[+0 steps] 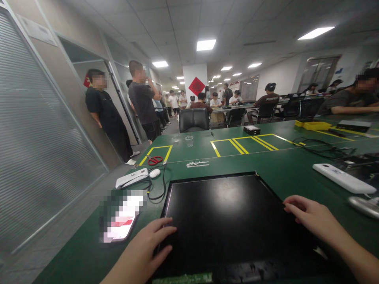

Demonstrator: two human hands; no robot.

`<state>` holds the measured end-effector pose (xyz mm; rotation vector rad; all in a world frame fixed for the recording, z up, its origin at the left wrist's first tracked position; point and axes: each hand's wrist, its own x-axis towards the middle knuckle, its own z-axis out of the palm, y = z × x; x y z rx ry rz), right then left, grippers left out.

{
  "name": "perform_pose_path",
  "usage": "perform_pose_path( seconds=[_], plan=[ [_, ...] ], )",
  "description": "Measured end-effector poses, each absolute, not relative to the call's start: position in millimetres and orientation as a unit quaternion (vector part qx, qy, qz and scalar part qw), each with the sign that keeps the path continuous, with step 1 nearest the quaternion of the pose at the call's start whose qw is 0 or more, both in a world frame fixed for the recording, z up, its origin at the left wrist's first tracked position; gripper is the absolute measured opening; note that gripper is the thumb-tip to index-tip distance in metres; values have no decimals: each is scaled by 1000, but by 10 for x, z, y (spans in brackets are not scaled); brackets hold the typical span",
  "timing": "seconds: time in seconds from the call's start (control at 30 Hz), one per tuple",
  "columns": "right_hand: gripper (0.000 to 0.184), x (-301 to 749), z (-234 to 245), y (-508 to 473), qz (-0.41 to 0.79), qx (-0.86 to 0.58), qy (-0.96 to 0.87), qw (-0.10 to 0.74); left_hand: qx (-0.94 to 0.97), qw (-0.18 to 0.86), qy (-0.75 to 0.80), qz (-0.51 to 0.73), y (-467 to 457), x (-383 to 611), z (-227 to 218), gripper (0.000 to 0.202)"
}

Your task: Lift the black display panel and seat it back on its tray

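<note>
left hand (154, 241): spread, on panel (231, 221) | right hand (309, 211): curled, perhaps touching

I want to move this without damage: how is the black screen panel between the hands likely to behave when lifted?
The screen panel is probably stiff, since its edges run straight. Its glossy face, showing a bright reflection, may be slippery. It could be fragile along the near edge, where a green strip seems exposed.
</note>
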<state>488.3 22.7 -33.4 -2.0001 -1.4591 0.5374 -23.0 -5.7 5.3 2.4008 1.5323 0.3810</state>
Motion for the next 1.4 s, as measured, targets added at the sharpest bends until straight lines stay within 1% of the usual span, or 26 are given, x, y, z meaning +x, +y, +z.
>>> perform_pose_path(
  seconds=[0.1,0.2,0.27,0.33,0.43,0.5,0.63,0.73,0.83,0.97,1.07,1.2,1.27,1.4],
  plan=[
    [36,4901,-317,229,187,-759,-544,305,791,85,592,131,17,-265,29,49],
    [37,4943,-325,240,158,-766,-544,304,758,71,639,112,81,-310,-9,57],
    [38,4977,-346,250,149,-774,-541,293,744,71,657,102,108,-331,-41,58],
    [38,5005,-379,261,146,-778,-541,285,743,71,658,100,119,-335,-60,52],
    [33,5023,-435,272,144,-765,-556,291,754,67,646,101,117,-301,-44,35],
    [30,5018,-465,276,142,-755,-571,290,756,57,645,94,115,-261,-19,28],
    [30,5012,-496,284,144,-753,-584,268,751,36,656,66,128,-209,-19,29],
    [28,5033,-525,295,132,-745,-595,273,750,30,659,56,153,-222,-59,30],
    [30,5052,-568,303,118,-731,-607,288,753,62,650,81,179,-254,-77,27],
    [31,5055,-613,306,119,-723,-615,292,743,149,635,152,179,-272,-30,18],
    [30,5059,-621,310,118,-726,-614,285,716,172,655,172,154,-261,31,15],
    [30,5071,-613,315,119,-736,-607,275,692,192,666,201,141,-251,94,18],
    [29,5071,-607,315,117,-739,-604,275,666,228,664,252,156,-261,91,22],
    [29,5055,-592,306,122,-742,-599,275,588,312,645,374,197,-297,-11,38]
  ],
)
